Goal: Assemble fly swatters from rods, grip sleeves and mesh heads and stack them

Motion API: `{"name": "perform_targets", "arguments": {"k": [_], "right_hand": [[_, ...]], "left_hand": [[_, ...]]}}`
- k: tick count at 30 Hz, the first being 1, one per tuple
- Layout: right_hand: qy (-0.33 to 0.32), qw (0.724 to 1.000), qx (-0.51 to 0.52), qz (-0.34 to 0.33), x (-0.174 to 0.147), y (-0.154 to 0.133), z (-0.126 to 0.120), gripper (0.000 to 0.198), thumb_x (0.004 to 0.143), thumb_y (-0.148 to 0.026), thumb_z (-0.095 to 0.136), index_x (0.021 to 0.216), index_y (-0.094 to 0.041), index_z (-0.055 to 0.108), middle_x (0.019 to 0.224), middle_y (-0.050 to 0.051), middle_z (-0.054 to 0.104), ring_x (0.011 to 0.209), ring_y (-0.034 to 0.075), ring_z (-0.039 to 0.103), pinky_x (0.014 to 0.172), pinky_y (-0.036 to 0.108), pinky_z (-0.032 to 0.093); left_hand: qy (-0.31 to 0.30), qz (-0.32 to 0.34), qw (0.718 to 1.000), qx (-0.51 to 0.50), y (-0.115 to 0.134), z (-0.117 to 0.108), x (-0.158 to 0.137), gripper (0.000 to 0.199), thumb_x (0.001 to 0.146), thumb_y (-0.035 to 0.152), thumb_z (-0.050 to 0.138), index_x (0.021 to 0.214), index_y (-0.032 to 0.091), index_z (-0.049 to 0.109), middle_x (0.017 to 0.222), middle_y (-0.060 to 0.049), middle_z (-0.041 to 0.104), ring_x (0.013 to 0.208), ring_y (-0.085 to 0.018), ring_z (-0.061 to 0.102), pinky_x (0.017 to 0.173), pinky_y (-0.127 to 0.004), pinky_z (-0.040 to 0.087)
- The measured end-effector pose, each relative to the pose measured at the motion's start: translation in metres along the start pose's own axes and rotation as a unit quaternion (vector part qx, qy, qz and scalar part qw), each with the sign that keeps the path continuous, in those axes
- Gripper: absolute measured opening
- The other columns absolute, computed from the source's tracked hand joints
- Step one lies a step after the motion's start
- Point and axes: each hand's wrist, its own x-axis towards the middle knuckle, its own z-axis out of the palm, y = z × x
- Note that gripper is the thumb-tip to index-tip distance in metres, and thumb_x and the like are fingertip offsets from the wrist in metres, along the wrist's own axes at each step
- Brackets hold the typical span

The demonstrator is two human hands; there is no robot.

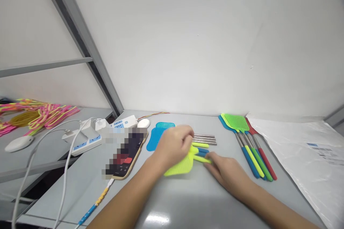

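My left hand [174,144] is closed over a yellow-green fly swatter head [180,166], whose mesh shows below the hand. The exact grip is hidden by the hand itself. My right hand [224,173] pinches the end of a yellow-green handle [202,159], close to the neck of that head. Blue handles [203,151] and another yellow-green handle [201,145] lie just behind. Beyond them several thin metal rods [205,138] are laid side by side. Blue swatter heads [153,139] are partly covered by my left hand.
Several whole fly swatters [251,146] in blue, yellow, green and red lie at the right, beside a white plastic bag [298,150]. Left are a phone [129,154] on a cable, a power strip [88,145] and a white round device [143,123]. Colourful cords [51,114] lie farther left.
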Motion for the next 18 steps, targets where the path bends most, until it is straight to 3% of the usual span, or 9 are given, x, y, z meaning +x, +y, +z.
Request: {"name": "perform_targets", "arguments": {"k": [3, 5, 7, 10, 14, 18], "right_hand": [[0.039, 0.997, 0.061, 0.036, 0.0, 0.011, -0.011, 0.024, 0.098, -0.039, 0.034, 0.108, -0.023, 0.049, 0.069, 0.0, 0.065, 0.06, 0.02, 0.063, 0.055, 0.027, 0.039], [0.09, 0.989, 0.099, 0.068, 0.001, 0.021, -0.02, 0.026, 0.098, -0.041, 0.033, 0.108, -0.022, 0.048, 0.066, -0.001, 0.06, 0.056, 0.018, 0.059, 0.053, 0.027, 0.038], [0.14, 0.978, 0.121, 0.098, 0.003, 0.029, -0.028, 0.027, 0.097, -0.043, 0.034, 0.106, -0.022, 0.048, 0.065, -0.002, 0.057, 0.054, 0.017, 0.054, 0.051, 0.027, 0.037], [0.164, 0.97, 0.137, 0.115, 0.005, 0.035, -0.034, 0.027, 0.097, -0.044, 0.034, 0.103, -0.022, 0.048, 0.067, -0.001, 0.055, 0.055, 0.017, 0.051, 0.05, 0.027, 0.037], [0.129, 0.974, 0.146, 0.113, 0.005, 0.031, -0.032, 0.027, 0.097, -0.044, 0.032, 0.101, -0.023, 0.048, 0.066, -0.001, 0.053, 0.056, 0.017, 0.049, 0.052, 0.028, 0.036], [0.107, 0.978, 0.146, 0.108, 0.006, 0.027, -0.03, 0.026, 0.097, -0.044, 0.033, 0.099, -0.023, 0.049, 0.067, -0.001, 0.053, 0.06, 0.017, 0.05, 0.056, 0.029, 0.037]], "left_hand": [[-0.171, 0.061, 0.983, 0.034, 0.026, 0.021, -0.011, 0.016, 0.082, 0.018, 0.045, 0.071, 0.021, 0.056, 0.07, 0.001, 0.064, 0.063, -0.015, 0.058, 0.058, -0.027, 0.039], [-0.239, 0.102, 0.964, 0.055, 0.038, 0.037, -0.018, 0.014, 0.082, 0.023, 0.048, 0.07, 0.02, 0.055, 0.072, -0.001, 0.066, 0.064, -0.017, 0.06, 0.054, -0.028, 0.038], [-0.269, 0.114, 0.953, 0.075, 0.043, 0.05, -0.024, 0.013, 0.083, 0.025, 0.049, 0.073, 0.02, 0.055, 0.074, -0.002, 0.065, 0.064, -0.019, 0.06, 0.051, -0.028, 0.036], [-0.266, 0.102, 0.954, 0.099, 0.039, 0.061, -0.026, 0.01, 0.084, 0.025, 0.048, 0.079, 0.02, 0.056, 0.079, -0.003, 0.065, 0.069, -0.021, 0.062, 0.053, -0.03, 0.039], [-0.249, 0.085, 0.956, 0.126, 0.028, 0.059, -0.02, 0.007, 0.083, 0.021, 0.05, 0.081, 0.019, 0.056, 0.083, -0.005, 0.065, 0.076, -0.023, 0.06, 0.06, -0.033, 0.042], [-0.163, 0.091, 0.972, 0.143, 0.024, 0.049, -0.013, 0.013, 0.088, 0.019, 0.046, 0.081, 0.019, 0.057, 0.082, -0.006, 0.063, 0.083, -0.023, 0.057, 0.073, -0.037, 0.042]]}}
